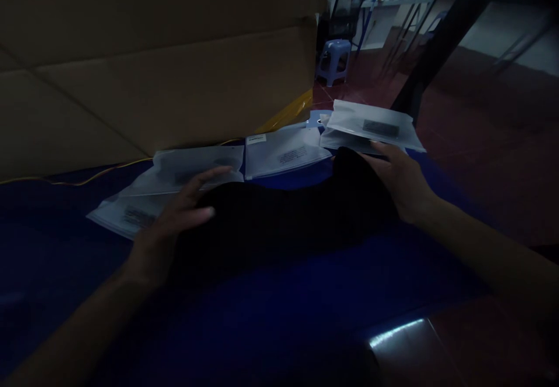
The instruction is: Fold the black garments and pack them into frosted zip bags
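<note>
A dark black piece, apparently soft cloth, stretches between my two hands above the blue surface; its exact kind is too dark to make out. At its left end rests my left hand, thumb and index finger stretched out and apart along its edge. My right hand grips the raised right end, part of its fingers hidden by the black cloth. Behind lie white zip bags with dark printed labels: one pair by my left hand, a single bag in the middle, and a partly raised bag near my right hand.
A large cardboard box stands along the back of the blue table cover, with yellow tape at its lower corner. A dark slanted post rises at the right. Farther off are a blue stool and an office chair.
</note>
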Motion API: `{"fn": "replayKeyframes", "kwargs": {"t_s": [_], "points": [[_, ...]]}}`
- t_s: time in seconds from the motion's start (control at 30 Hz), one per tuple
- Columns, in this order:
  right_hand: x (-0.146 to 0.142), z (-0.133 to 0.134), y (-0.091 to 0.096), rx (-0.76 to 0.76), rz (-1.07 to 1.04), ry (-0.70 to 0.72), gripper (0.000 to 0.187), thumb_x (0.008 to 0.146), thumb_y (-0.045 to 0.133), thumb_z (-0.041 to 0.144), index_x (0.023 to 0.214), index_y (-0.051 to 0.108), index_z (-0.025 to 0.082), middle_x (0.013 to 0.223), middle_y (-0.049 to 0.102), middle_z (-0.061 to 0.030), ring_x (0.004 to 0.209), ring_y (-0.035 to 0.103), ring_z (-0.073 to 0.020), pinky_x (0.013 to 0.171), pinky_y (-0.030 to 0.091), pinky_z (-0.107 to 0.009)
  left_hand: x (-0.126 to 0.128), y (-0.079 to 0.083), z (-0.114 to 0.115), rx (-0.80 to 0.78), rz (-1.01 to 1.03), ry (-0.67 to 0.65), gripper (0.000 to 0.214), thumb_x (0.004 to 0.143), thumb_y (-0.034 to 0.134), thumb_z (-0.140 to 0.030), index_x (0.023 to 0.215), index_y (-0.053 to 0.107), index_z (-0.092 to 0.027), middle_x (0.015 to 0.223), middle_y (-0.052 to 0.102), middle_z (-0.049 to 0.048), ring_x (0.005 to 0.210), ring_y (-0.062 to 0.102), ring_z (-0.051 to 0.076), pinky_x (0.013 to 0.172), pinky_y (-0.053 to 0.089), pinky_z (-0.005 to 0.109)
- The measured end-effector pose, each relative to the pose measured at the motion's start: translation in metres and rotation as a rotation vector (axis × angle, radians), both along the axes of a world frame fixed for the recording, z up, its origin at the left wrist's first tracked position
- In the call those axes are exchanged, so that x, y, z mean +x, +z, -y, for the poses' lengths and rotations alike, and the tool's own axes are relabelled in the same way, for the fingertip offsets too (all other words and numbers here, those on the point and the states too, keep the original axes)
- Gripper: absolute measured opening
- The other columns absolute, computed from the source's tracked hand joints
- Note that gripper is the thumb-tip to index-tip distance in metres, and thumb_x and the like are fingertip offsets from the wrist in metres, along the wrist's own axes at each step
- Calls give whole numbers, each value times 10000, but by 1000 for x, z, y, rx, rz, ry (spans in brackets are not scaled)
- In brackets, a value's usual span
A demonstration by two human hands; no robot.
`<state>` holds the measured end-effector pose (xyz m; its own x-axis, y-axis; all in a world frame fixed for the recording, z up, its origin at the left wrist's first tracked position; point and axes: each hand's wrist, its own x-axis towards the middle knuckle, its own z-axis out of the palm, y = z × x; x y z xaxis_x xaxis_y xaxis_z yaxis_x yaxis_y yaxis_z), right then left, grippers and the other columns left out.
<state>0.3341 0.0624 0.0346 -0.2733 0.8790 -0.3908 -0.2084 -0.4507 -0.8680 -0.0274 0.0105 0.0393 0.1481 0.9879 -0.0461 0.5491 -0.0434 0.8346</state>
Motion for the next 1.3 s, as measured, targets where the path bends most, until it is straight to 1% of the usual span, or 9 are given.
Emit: {"fn": "replayKeyframes", "kwargs": {"t_s": [0.13, 0.3, 0.43, 0.6, 0.73, 0.83, 0.93, 1.17, 1.3], "points": [[-2, 2, -2, 343, 501, 47, 515, 805, 711, 387, 1287, 611, 233, 1116, 735, -86, 986, 699, -299, 793, 575, -413, 7, -8, -1, 328, -399, -63, 438, 930, 557, -332, 1368, 548, -351, 1438, 610, 2, 1343, 577, 304, 1120, 508, 498], [0, 1, -16, 750, 1334, 114, 670, 790, 602, 264, 1444, 466, 213, 946, 725, -93, 701, 667, -284, 639, 533, -430, 1, -25, -1, 533, -745, -207, 460, 974, 398, -167, 1390, 554, -287, 1477, 540, 91, 1308, 581, 329, 1014, 556, 533], [0, 4, -26, 990, 1607, 188, 762, 824, 583, 237, 1557, 378, 210, 1229, 664, -173, 1049, 647, -394, 765, 566, -501, 0, -25, 6, 587, -877, -250, 572, 970, 348, -73, 1498, 483, -246, 1477, 544, 143, 1329, 548, 376, 1010, 534, 596], [-6, 12, -24, 1328, 1611, 177, 552, 955, 531, 162, 1501, 502, 235, 1512, 497, -190, 1401, 445, -438, 1083, 423, -660, 19, -17, 16, 743, -758, -303, 606, 1058, 435, -180, 1632, 264, -278, 1506, 550, 119, 1425, 492, 297, 1160, 445, 527], [-15, 23, -23, 1513, 1305, 449, 467, 1048, 492, 260, 1514, 493, 228, 1625, 427, -135, 1549, 304, -339, 1226, 324, -584, 29, -22, 17, 605, -768, -506, 703, 1058, 487, -437, 1668, 173, -283, 1705, 285, 116, 1575, 243, 381, 1241, 270, 655], [-20, 28, -29, 1462, 1188, 679, 611, 1083, 448, 422, 1642, 277, 242, 1732, 210, -111, 1611, 128, -318, 1279, 209, -600, 26, -28, 14, 495, -759, -587, 734, 1054, 479, -508, 1670, 116, -344, 1751, 119, 84, 1595, 143, 415, 1230, 222, 707], [-19, 26, -39, 1334, 1188, 788, 694, 1079, 422, 527, 1670, 145, 292, 1750, 96, -97, 1612, 58, -333, 1277, 141, -647, 21, -32, 13, 434, -736, -620, 742, 1054, 471, -534, 1666, 89, -363, 1757, 64, 71, 1597, 125, 418, 1222, 213, 723], [-8, 14, -44, 1194, 1207, 737, 678, 1070, 432, 548, 1659, 162, 348, 1747, 112, -58, 1602, 88, -355, 1267, 140, -677, 18, -31, 14, 364, -744, -542, 697, 1061, 443, -552, 1656, 120, -384, 1746, 147, 54, 1585, 197, 405, 1204, 257, 724], [-9, 11, -42, 1183, 1239, 643, 568, 1103, 345, 484, 1638, 291, 301, 1720, 261, -75, 1591, 210, -329, 1260, 231, -642, 17, -31, 12, 358, -748, -547, 703, 1063, 435, -561, 1656, 95, -395, 1750, 124, 44, 1590, 190, 389, 1219, 259, 700]]}}
